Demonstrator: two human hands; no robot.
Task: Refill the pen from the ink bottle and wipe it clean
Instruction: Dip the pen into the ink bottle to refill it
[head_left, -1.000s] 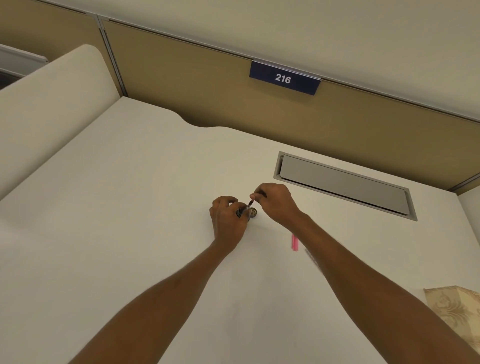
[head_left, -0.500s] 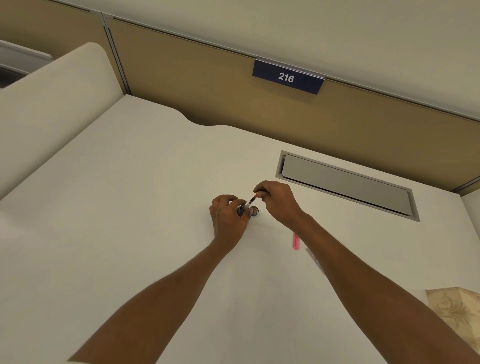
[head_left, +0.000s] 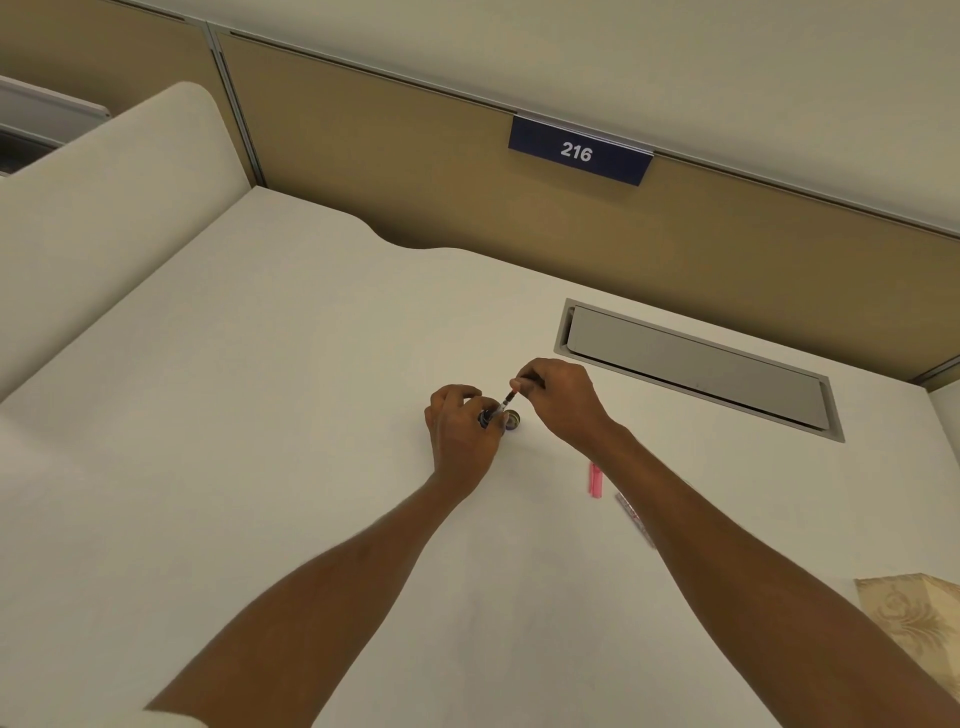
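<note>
Head view: right hand (head_left: 563, 402) fingers pinch the pen (head_left: 508, 400), slanting tip-down-left into the ink bottle (head_left: 487, 418) gripped by left hand (head_left: 460, 439) fingers.

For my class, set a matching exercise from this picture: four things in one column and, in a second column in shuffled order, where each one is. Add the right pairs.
Things
1. ink bottle
2. pen
3. pink piece
4. number plate 216

Places
A. lying on the desk, held by no hand
B. gripped by the left hand
C. fixed on the partition wall
D. pinched by the right hand

Right pairs: 1-B, 2-D, 3-A, 4-C.
</note>
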